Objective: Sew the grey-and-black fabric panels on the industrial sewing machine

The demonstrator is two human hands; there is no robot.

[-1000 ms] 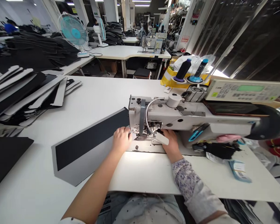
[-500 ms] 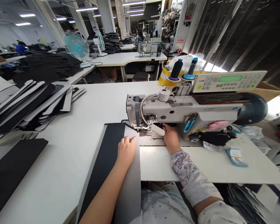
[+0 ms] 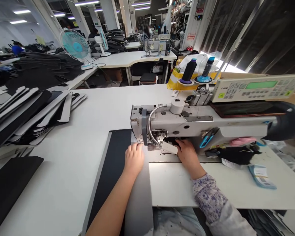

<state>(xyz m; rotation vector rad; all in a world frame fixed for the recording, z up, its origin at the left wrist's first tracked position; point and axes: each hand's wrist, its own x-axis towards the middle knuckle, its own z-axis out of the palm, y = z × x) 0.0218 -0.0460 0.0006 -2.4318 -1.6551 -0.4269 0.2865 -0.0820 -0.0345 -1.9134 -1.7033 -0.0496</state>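
Observation:
My left hand (image 3: 134,158) lies on a long fabric panel (image 3: 140,196), grey along the right and black in the middle. Its fingers are slightly bent and press down on the grey part, just in front of the sewing machine's (image 3: 157,119) needle area. The panel's far right corner is hidden under the machine head. To the right of the needle, my right hand (image 3: 188,156) reaches under the machine arm, its fingers stretched out beside the small white lamp (image 3: 169,147). Its fingertips are partly hidden, and I see nothing held in it.
Stacked grey and black pieces (image 3: 27,114) lie at the left, with a black panel (image 3: 14,183) nearer. Thread cones (image 3: 188,71) and a control panel (image 3: 258,87) stand behind the machine. A blue-edged packet (image 3: 262,177) lies at the right. Fans (image 3: 76,45) stand farther back.
The view has shifted, and the machine looks closer and farther right. My left hand is now nearer the machine head, with its fingers more bent. My right hand stays beside the lamp.

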